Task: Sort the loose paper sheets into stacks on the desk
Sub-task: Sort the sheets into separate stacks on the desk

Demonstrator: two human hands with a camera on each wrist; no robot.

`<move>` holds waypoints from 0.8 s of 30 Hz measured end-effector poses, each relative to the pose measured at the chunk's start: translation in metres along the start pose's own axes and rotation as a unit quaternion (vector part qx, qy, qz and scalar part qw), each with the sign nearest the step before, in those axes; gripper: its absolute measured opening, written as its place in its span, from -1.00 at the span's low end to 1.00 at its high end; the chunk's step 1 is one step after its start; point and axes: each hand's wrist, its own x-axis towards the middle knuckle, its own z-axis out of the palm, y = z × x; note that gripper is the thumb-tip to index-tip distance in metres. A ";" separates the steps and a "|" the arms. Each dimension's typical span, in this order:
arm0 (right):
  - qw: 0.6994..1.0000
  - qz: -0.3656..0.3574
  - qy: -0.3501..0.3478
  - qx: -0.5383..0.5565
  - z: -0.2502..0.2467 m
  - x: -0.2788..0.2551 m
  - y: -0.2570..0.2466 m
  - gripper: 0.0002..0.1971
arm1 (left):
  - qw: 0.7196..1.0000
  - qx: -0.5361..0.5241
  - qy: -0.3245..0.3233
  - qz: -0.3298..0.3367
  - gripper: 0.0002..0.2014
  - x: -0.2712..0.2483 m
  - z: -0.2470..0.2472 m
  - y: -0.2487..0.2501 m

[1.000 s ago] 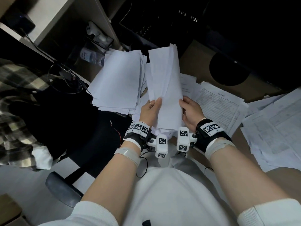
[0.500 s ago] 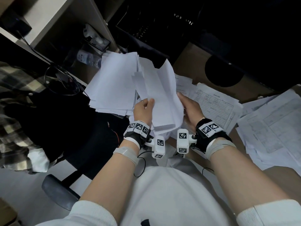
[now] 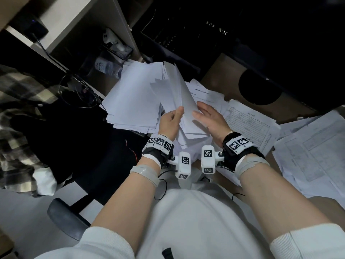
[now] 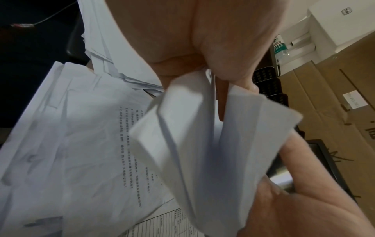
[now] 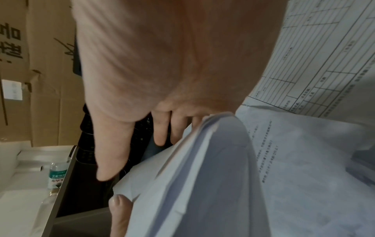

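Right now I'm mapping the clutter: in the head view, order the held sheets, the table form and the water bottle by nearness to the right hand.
1. Held sheets, touching the right hand.
2. Table form, just right.
3. Water bottle, far upper left.

Paper stacks (image 3: 134, 101) left, printed sheets (image 3: 308, 156) right.

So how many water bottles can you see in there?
1: a water bottle lies on its side under the desk, just beyond the far-left corner of the stack of blank sheets. Others may be hidden in the dark behind.
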 end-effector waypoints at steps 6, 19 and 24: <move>0.997 0.040 0.012 0.057 0.001 0.001 -0.006 -0.25 | 1.000 0.000 -0.001 -0.023 -0.62 0.004 0.000 -0.001; 0.988 0.052 0.122 -0.078 -0.009 0.000 0.001 -0.78 | 0.997 -0.009 0.025 -0.068 -0.92 -0.008 -0.019 -0.008; 0.986 0.060 0.117 -0.107 0.008 0.012 0.000 -0.76 | 0.992 0.102 0.052 -0.049 -0.67 -0.004 -0.038 -0.014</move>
